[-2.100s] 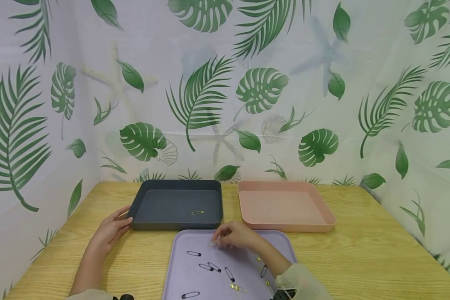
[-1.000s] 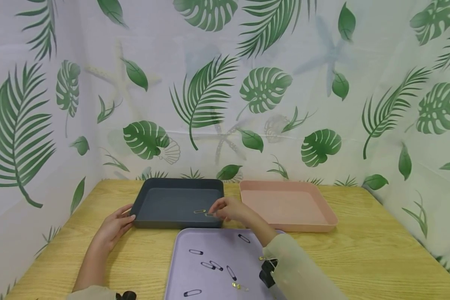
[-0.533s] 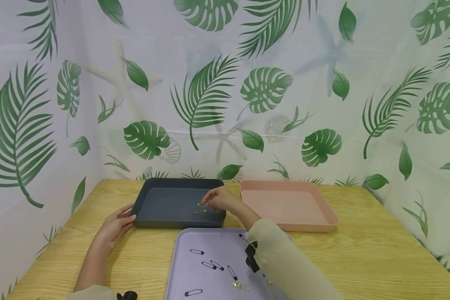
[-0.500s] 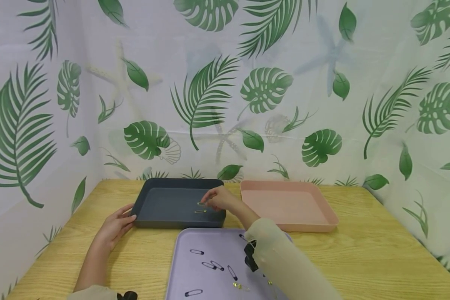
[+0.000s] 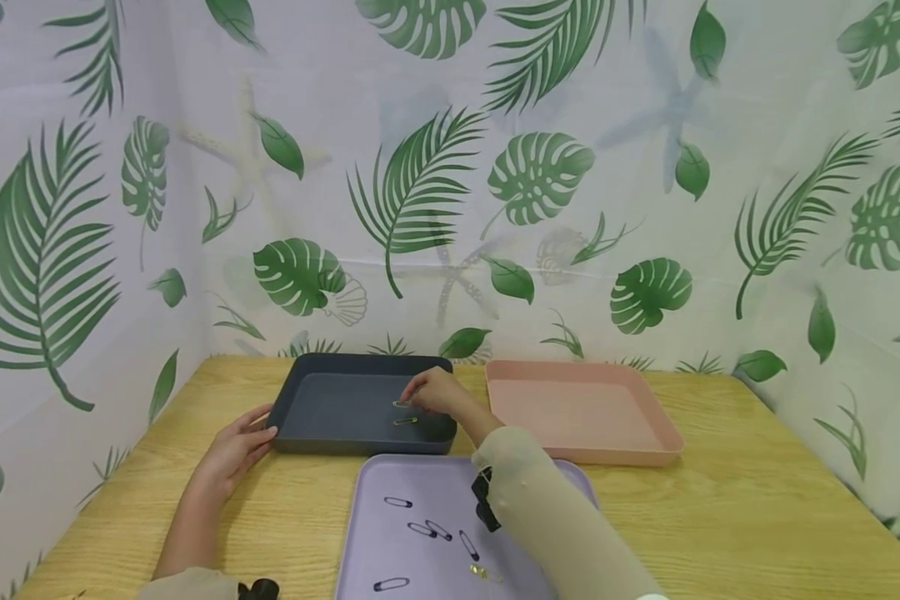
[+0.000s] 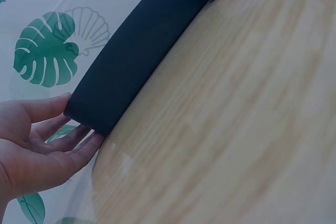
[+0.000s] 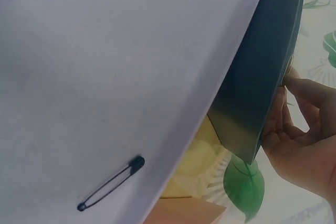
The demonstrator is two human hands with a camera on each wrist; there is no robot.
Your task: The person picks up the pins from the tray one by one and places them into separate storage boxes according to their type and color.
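Note:
My right hand (image 5: pixel 444 395) is over the right part of the dark blue-grey tray (image 5: pixel 337 446). Its thumb and fingertips pinch a gold safety pin (image 5: pixel 401 404), low over the tray floor. Just below that, another gold safety pin (image 5: pixel 405 421) lies in the same tray. In the right wrist view, the tray wall partly hides the fingertips of the right hand (image 7: pixel 310 129). At the tray's left side, my left hand (image 5: pixel 231 450) touches the outer wall near the front corner with extended fingers; the left wrist view shows that hand (image 6: pixel 44 156) against the corner.
Nearest me lies a lavender tray (image 5: pixel 354 517) with several black safety pins (image 5: pixel 468 545) and a few gold ones (image 5: pixel 478 572); my right sleeve (image 5: pixel 540 508) covers part of it. A pink tray (image 5: pixel 570 408) stands at the back right on the wooden table (image 5: pixel 757 500).
My right hand has carried a gold safety pin from the lavender tray up into the dark tray, beside the other gold pin. The left hand has stayed at the tray's side.

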